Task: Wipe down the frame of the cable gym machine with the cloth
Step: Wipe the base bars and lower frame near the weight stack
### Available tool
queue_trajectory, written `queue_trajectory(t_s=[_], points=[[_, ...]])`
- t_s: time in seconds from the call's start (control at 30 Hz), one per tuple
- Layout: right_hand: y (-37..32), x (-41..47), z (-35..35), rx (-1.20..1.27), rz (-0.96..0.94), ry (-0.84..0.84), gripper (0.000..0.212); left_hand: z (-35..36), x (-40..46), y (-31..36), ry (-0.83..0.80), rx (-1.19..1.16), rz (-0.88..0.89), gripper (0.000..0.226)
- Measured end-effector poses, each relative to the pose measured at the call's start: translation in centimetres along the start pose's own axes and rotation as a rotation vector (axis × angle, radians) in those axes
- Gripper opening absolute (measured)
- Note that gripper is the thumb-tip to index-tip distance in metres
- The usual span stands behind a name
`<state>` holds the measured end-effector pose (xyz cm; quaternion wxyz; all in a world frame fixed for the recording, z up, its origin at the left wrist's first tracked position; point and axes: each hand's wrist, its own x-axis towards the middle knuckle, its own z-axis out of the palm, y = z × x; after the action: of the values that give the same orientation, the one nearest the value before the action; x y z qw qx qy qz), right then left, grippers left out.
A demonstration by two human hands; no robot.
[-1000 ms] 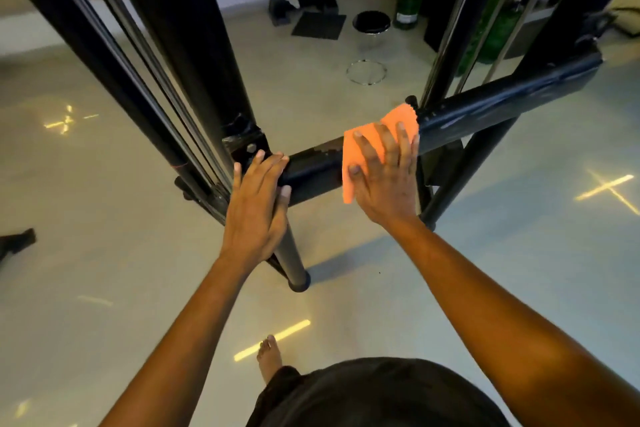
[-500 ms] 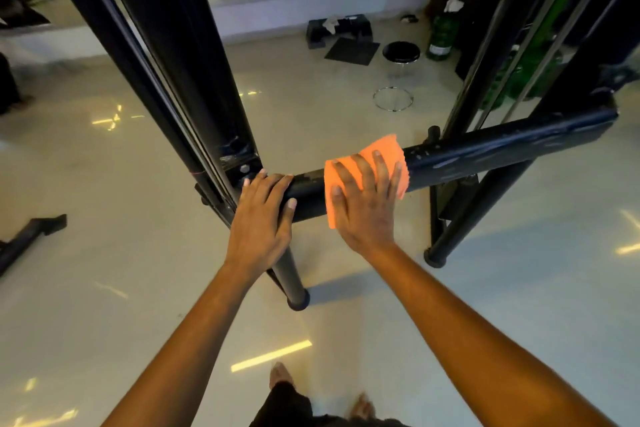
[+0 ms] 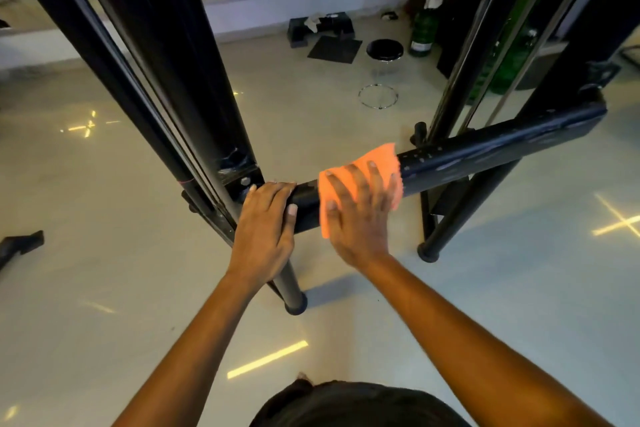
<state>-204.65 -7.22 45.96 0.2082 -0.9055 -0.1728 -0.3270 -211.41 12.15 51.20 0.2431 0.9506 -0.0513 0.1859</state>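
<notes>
**Figure: Cloth pressed to the lower crossbar of the cable machine, with the likely faults of the stroke**

The right hand (image 3: 360,215) lay flat, fingers spread and straight, pressing the orange cloth (image 3: 363,166) against the horizontal crossbar (image 3: 485,152); nothing was pinched, so the cloth was held by palm pressure alone. The left hand (image 3: 266,222) rested at about nine o'clock from the right, its fingers draped over the top of the same bar and its thumb down the near face, just beside the bolted bracket (image 3: 242,180) where the bar met the left upright (image 3: 166,55).

Likely faults, judged from this arrangement. The cloth could have slipped from under the flat palm and dropped to the floor (image 3: 121,253), since its lower corner hung free below the bar. A stroke toward nine o'clock would have met the left hand and the bracket bolts almost at once, and a knuckle could have caught there. A stroke toward three o'clock would have passed over a row of small holes and scuffed patches, where the weave might have snagged. The far and under sides of the bar would probably have been missed by a flat palm.

The crossbar was a black round tube, dull, with pale scrapes along its top toward two o'clock, running from the left upright to the right upright (image 3: 460,80). The cloth was bright orange, folded over the tube, its edges slightly ragged.
</notes>
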Motion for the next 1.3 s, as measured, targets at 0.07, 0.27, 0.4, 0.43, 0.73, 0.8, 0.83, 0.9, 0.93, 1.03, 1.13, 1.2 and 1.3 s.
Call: queue_trajectory(t_s=[0.07, 0.27, 0.4, 0.43, 0.73, 0.8, 0.83, 0.9, 0.93, 1.03, 1.13, 1.2, 1.3], points=[[-3.1, -0.7, 0.7, 0.062, -0.073, -0.02, 0.048, 0.0, 0.3, -0.1, -0.014, 0.001, 0.01, 0.041], [3.5, 0.3, -1.0, -0.08, -0.193, -0.116, 0.052, -0.1, 0.2, -0.2, 0.015, -0.016, 0.006, 0.042], [2.2, 0.4, -1.6, -0.093, 0.048, -0.106, 0.053, 0.1, 0.1, 0.1, 0.036, -0.04, -0.001, 0.042], [0.5, 0.2, -1.2, -0.077, 0.08, -0.095, 0.051, 0.2, 0.1, 0.1, 0.04, -0.044, 0.006, 0.041], [4.6, 1.4, -2.2, -0.137, -0.108, -0.195, 0.054, 0.1, 0.3, -0.6, 0.018, 0.012, 0.032, 0.04], [4.3, 1.6, -2.5, -0.119, 0.035, -0.171, 0.051, 0.3, 0.4, -0.4, 0.009, 0.045, 0.012, 0.043], [3.1, 1.4, -2.2, -0.105, 0.086, -0.155, 0.051, 0.4, 0.4, -0.3, 0.01, 0.057, 0.01, 0.044], [0.1, 0.4, -1.3, -0.068, 0.102, -0.136, 0.051, 0.6, 0.7, 0.0, 0.013, 0.05, 0.008, 0.043], [-1.1, -0.1, -0.7, -0.049, 0.07, -0.136, 0.052, 0.6, 0.9, 0.1, 0.013, 0.039, 0.008, 0.043], [-0.3, -0.7, -0.2, -0.048, -0.064, -0.157, 0.055, 0.6, 1.4, 0.2, -0.012, 0.04, 0.026, 0.043], [4.8, 0.6, -1.4, -0.135, -0.168, -0.208, 0.058, 0.4, 1.7, 0.3, -0.035, 0.049, 0.022, 0.043], [7.1, 1.4, -2.3, -0.148, -0.035, -0.21, 0.058, 0.5, 1.7, 0.6, -0.038, 0.058, 0.014, 0.043], [4.5, 1.0, -2.0, -0.119, 0.157, -0.131, 0.054, 0.8, 1.5, 1.0, -0.029, 0.073, 0.002, 0.043]])
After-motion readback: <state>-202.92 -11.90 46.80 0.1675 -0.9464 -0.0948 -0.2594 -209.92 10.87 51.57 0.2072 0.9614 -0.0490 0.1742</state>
